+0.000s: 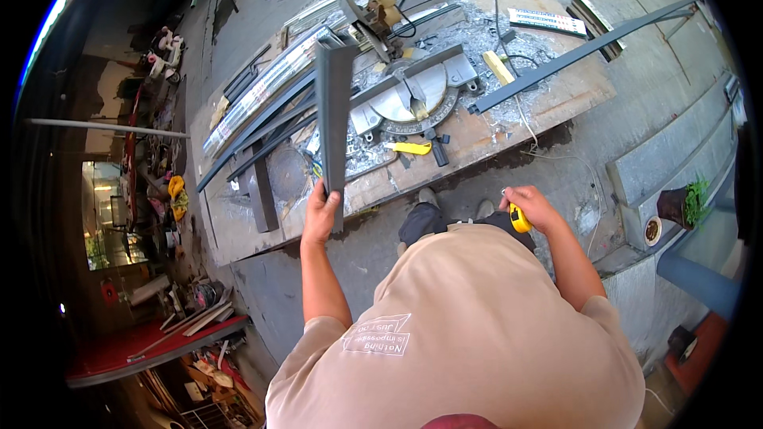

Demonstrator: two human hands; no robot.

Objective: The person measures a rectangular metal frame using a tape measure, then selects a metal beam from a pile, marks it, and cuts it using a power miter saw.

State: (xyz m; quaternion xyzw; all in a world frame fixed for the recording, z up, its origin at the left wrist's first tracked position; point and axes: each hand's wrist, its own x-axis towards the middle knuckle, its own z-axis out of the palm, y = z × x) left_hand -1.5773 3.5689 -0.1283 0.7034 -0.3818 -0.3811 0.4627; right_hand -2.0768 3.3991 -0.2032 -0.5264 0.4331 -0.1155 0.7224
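Note:
My left hand (319, 214) is closed round the lower end of a dark grey metal profile (334, 111). The profile stands nearly upright in view, its top end beside the mitre saw (409, 103). At my right side, my right hand (531, 203) grips a yellow tape measure (520, 218) near my hip; no drawn-out tape can be made out. The saw's round blade (362, 28) is raised above its metal base. In front of the saw lie a yellow utility knife (411, 148) and a small dark clamp-like piece (439, 151).
Grey profiles (262, 131) lie in a pile on the worktable (381, 195), left of the saw. Metal shavings (469, 16) cover much of its top. A long grey bar (572, 59) juts past the right edge. Cables trail near the saw. A potted plant (695, 200) stands at right.

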